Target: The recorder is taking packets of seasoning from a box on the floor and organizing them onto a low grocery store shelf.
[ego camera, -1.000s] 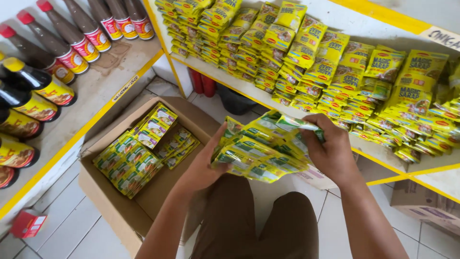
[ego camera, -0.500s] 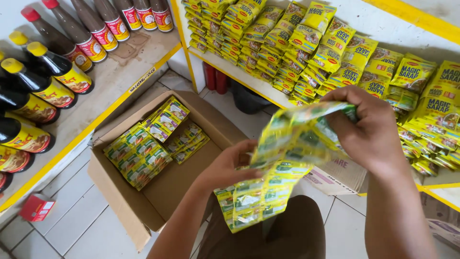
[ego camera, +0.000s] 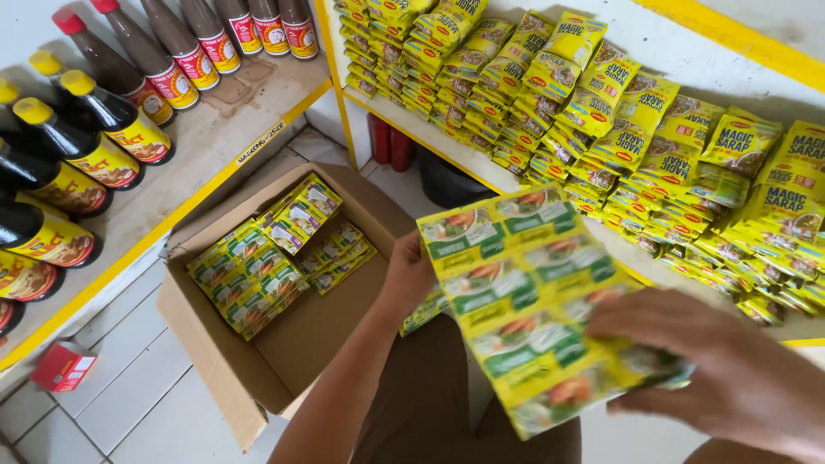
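A strip of joined yellow-and-green seasoning sachets (ego camera: 533, 301) is spreading across the centre of the view, running from twelve o'clock down towards five o'clock. The left hand (ego camera: 408, 271) is pinching its nine o'clock edge, fingers hidden behind the packets. The right hand (ego camera: 713, 365) is gripping the strip's five o'clock end, fingers curled over it. At nine o'clock of the strip an open cardboard box (ego camera: 284, 361) is sitting on the tiled floor, holding more sachets (ego camera: 266, 258). At one o'clock, stacked sachets are lining the shelf (ego camera: 653, 120).

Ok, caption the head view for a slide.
Both hands, left and right, hold a sheet of yellow seasoning sachets above an open cardboard box.
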